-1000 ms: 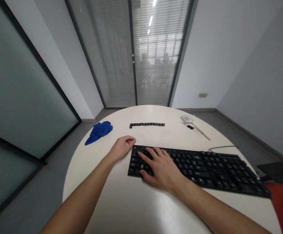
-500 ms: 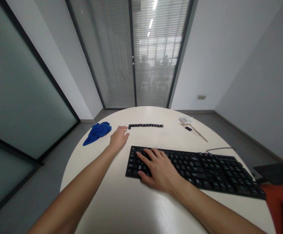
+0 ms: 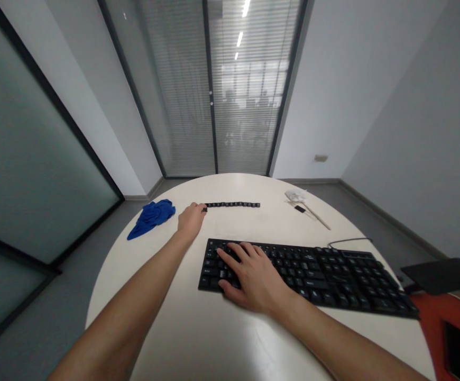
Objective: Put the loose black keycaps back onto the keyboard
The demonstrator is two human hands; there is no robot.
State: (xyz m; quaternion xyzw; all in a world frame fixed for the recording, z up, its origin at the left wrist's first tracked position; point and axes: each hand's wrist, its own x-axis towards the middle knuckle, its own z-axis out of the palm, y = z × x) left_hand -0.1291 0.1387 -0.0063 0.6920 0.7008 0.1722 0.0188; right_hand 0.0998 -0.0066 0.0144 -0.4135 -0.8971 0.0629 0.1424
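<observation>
My left hand (image 3: pixel 191 218) is at the left end of a row of small black keycaps (image 3: pixel 233 204). Its thumb and fingertips are closed on a single black keycap (image 3: pixel 205 210) just below that end of the row. A black keyboard (image 3: pixel 309 275) lies across the near part of the table. My right hand (image 3: pixel 254 278) rests over its left side with the fingers spread on the keys and the thumb at the front edge. The keys under the right palm are hidden.
A crumpled blue cloth (image 3: pixel 153 216) lies left of my left hand on the round white table (image 3: pixel 230 338). Toward the right are a thin wooden stick (image 3: pixel 317 216), a clear plastic bag (image 3: pixel 295 196) and a small black piece (image 3: pixel 300 209). The keyboard's cable (image 3: pixel 349 239) curves behind it.
The fingers of my left hand have closed on the keycap at the row's left end. My right hand stays on the keyboard. The whole view has shifted slightly.
</observation>
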